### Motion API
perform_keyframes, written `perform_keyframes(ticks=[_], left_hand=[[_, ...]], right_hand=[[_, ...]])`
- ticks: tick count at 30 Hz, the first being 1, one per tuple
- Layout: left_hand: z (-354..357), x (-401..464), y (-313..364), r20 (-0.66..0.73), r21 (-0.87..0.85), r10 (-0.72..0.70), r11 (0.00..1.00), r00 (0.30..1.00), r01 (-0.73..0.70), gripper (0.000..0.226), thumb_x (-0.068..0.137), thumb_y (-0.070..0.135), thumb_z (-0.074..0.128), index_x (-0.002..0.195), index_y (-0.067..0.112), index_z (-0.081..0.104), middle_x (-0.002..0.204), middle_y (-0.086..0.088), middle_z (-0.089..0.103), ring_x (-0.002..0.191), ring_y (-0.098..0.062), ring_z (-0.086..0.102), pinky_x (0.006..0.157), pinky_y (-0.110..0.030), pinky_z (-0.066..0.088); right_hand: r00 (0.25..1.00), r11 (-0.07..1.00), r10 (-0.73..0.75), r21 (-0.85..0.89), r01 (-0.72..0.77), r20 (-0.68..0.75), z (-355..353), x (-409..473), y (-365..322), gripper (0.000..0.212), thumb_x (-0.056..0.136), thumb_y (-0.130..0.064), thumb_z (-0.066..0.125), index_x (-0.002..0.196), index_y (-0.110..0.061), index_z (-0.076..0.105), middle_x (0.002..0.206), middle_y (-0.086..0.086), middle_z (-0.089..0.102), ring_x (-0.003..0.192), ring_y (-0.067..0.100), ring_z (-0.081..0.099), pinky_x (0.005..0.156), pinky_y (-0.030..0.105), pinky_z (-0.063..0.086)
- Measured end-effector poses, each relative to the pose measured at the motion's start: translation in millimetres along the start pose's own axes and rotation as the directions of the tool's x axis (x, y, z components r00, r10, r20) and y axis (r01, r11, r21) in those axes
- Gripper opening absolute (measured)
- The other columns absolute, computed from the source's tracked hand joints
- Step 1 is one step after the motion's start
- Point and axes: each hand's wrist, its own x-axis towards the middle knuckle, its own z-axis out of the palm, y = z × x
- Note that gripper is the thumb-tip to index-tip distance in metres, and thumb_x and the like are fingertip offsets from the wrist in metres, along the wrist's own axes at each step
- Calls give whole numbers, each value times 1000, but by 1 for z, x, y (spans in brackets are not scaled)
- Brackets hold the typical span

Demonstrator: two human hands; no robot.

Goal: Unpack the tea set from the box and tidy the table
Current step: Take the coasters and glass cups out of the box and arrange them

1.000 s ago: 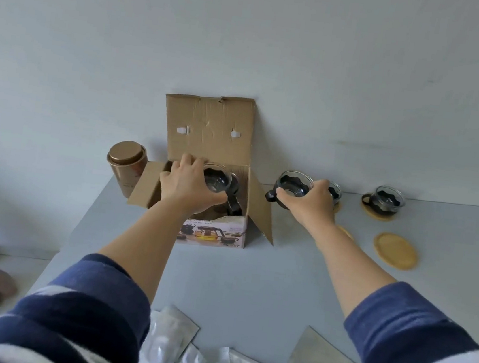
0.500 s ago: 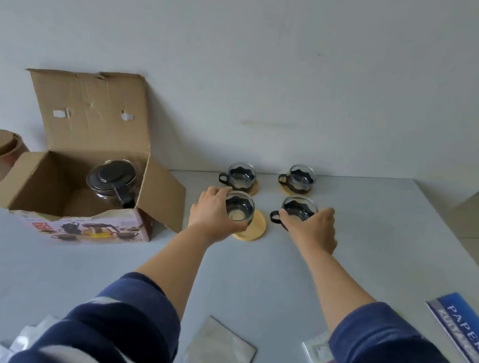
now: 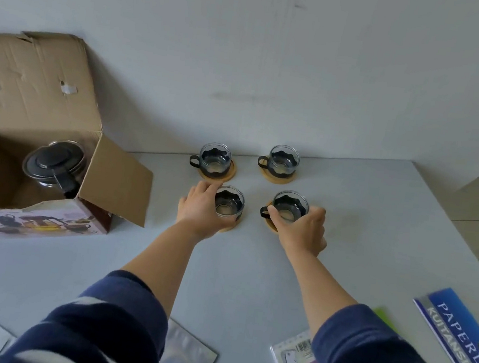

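Both hands are setting glass teacups onto round wooden coasters on the grey desk (image 3: 380, 204). The left hand (image 3: 198, 209) has its fingers wrapped around the near-left teacup (image 3: 229, 201), which sits on a coaster (image 3: 234, 227) mostly hidden under the palm. The right hand (image 3: 301, 231) grips the near-right teacup (image 3: 289, 207), fingers curled round its far side and thumb by the black handle; its coaster (image 3: 270, 226) peeks out just below the thumb. Beyond the fingertips, two more teacups (image 3: 215, 160) (image 3: 283, 160) stand on their own coasters, close to the knuckles. Left of the left hand, well apart, the open cardboard box (image 3: 117, 184) holds the glass teapot (image 3: 53, 166), not yet unpacked.

Risks, as I judge them: a cup released off-centre could tip off its coaster's edge, and withdrawing either hand carelessly could knock the far cups, which stand near. Glass on a hard desk chips easily.
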Motion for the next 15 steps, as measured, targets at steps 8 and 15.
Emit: perform_keyframes(ticks=[8,15], left_hand=[[-28,-10,-9,5,37,-34,999,999,34,101,78,62,63,155,21,11,153,0,30,142,-22,25,112,-45,26],[-118,-29,-69,-336,39,-75,995,939,93,54,95,37,49,145,19,37,148,-4,40,139,-25,31,110,-48,27]], right_hand=[[990,979,-121,-159,132,74,-17,-6,-29,108,65,-68,69,145,-15,20,149,11,28,140,32,23,114,55,14],[886,899,-373,-131,419,274,-5,-62,-114,64,83,-43,65,136,-18,38,140,9,39,131,31,34,100,45,37]])
